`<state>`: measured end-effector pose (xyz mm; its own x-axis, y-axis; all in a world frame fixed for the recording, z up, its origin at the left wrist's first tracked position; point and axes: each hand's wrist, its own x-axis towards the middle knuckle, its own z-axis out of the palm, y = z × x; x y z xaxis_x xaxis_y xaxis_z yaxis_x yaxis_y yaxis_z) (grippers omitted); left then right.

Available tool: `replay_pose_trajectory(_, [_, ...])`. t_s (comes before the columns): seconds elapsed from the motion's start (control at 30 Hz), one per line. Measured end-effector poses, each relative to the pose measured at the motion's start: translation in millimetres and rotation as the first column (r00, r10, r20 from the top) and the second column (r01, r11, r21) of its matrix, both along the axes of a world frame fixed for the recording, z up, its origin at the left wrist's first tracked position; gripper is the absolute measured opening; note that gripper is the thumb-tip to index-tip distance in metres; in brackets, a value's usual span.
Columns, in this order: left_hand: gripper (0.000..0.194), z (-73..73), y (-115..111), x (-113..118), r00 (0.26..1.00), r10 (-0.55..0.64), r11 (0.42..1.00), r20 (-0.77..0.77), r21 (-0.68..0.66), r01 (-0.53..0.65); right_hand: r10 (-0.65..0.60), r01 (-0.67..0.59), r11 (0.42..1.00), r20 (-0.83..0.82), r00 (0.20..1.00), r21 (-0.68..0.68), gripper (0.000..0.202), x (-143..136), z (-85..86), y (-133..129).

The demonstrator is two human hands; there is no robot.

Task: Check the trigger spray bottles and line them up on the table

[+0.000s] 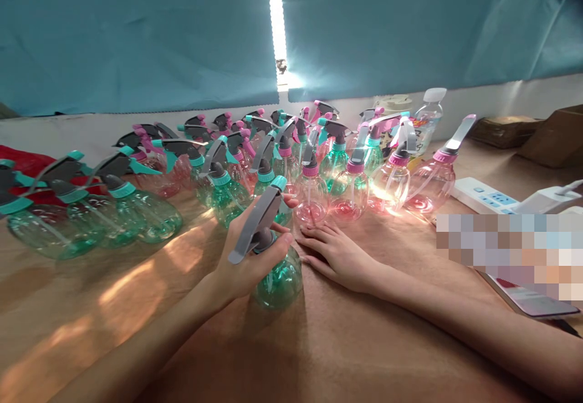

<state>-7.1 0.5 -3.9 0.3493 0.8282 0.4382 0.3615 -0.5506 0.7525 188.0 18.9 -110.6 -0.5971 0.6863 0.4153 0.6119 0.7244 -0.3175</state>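
Note:
A green spray bottle (280, 281) with a grey and teal trigger head stands on the brown tabletop in front of me. My left hand (243, 248) is wrapped round its neck, thumb on the near side and fingers reaching behind. To the right, my right hand (334, 251) lies flat on the table with its fingers stretched out, holding nothing. Just beyond its fingertips stands a clear pink spray bottle (311, 199). Another green spray bottle (226, 196) stands behind my left hand, and part of its neighbour is hidden by the held bottle's head.
Several more green and pink spray bottles fill the back and left of the table (204, 342). At right lie a white power strip (485, 193) with a plug, a phone (531, 297) and a blurred-out patch. Cardboard boxes (553, 139) and a clear plastic bottle (428, 121) stand farther back.

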Motion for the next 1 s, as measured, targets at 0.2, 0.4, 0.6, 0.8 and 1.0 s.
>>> replay_pose_trajectory(0.2, [0.030, 0.2, 0.9, 0.1, 1.000, 0.011, 1.000, -0.010, -0.011, -0.011, 0.005, -0.005, 1.000, -0.008, 1.000, -0.007, 0.037, 0.2, -0.3, 0.3])
replay_pose_trajectory(0.4, [0.034, 0.7, -1.3, 1.5, 1.000, 0.016, 1.000, 0.011, -0.020, -0.016, -0.008, 0.008, 1.000, -0.003, 1.000, -0.007, 0.037, 0.0, 0.2, -0.5])
replay_pose_trajectory(0.6, [0.033, -0.3, -1.4, 0.5, 1.000, 0.016, 1.000, 0.005, -0.014, -0.016, -0.001, 0.001, 1.000, -0.008, 1.000, -0.011, 0.038, 0.6, -0.3, 0.4])
replay_pose_trajectory(0.8, [0.030, -2.0, 0.3, -1.7, 0.998, 0.045, 0.999, -0.045, 0.017, -0.044, -0.004, 0.003, 1.000, -0.016, 1.000, -0.009, 0.037, 0.2, -2.8, 1.0])
replay_pose_trajectory(1.0, [0.026, -1.3, 5.9, -3.2, 0.996, 0.034, 0.995, -0.080, 0.094, -0.027, -0.008, 0.008, 1.000, -0.010, 1.000, -0.008, 0.037, -0.1, -0.6, -0.4])
